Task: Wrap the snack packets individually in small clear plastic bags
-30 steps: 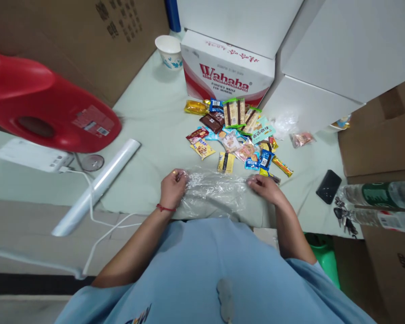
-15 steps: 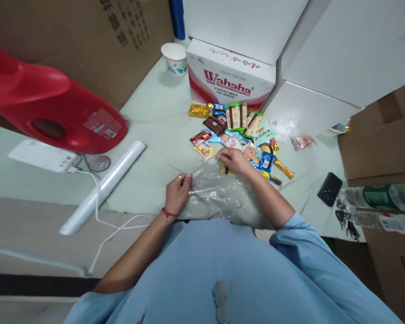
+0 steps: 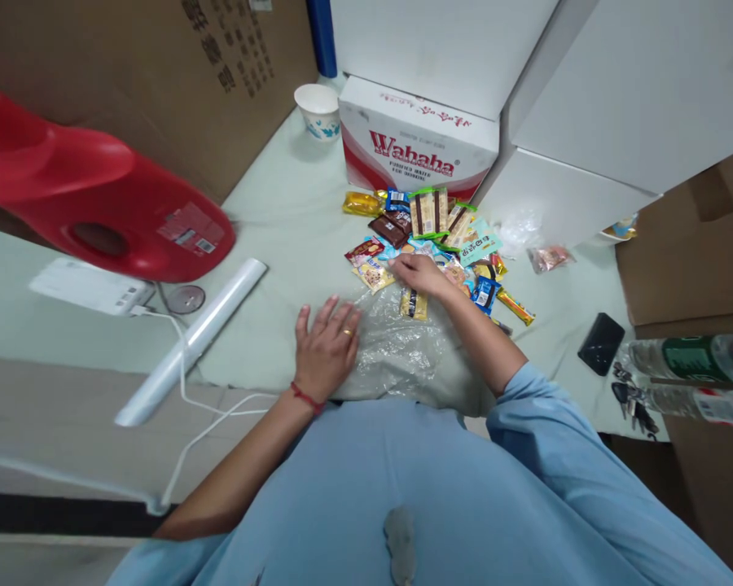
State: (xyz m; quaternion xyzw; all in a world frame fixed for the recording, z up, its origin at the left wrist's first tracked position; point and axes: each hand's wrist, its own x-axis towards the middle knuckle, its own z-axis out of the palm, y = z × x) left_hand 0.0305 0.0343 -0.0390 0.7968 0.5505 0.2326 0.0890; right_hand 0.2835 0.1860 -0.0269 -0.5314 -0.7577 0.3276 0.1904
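A thin, wrinkled clear plastic sheet lies on the pale green cloth in front of me. My left hand rests palm down at its left edge, fingers spread and holding nothing. At the sheet's far edge, my right hand is closed in a pinch on the plastic; the fingertips partly hide what they grip. Just beyond it is a pile of wrapped snacks, with a yellow packet beside the fingers and brown packets farther back. A small gold packet lies below my right wrist, on or under the sheet.
Behind the snacks stands a Wahaha carton, with a paper cup to its left. A red jug, a plastic roll and a white cable lie left. Bottles, keys and a black case are right.
My left hand has let go of the plastic sheet and opened flat. The sheet has sunk onto the cloth. My right hand has shifted slightly away from me, uncovering the gold packet.
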